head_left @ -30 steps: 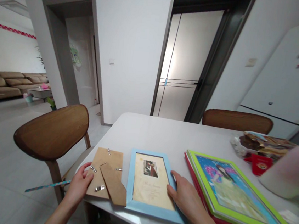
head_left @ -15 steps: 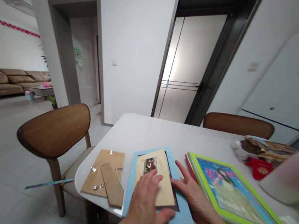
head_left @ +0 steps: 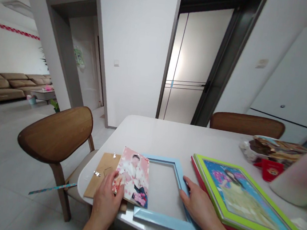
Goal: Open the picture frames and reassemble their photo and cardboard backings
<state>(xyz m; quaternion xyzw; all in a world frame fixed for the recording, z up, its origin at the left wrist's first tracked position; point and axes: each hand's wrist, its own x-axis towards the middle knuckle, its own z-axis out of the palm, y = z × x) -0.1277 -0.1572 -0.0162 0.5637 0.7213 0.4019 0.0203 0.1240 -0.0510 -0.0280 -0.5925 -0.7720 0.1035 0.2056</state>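
Pink photo (head_left: 134, 175) in L hand (head_left: 108, 197).

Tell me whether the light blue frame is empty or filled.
Empty: inside the light blue frame, bare white tabletop shows, though the photo overlaps its left side.

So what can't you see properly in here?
All in the head view:
- most of the left side of the blue frame: behind the photo
- part of the brown board: behind the photo and left hand
- any small print on the red packet: too small, blurred
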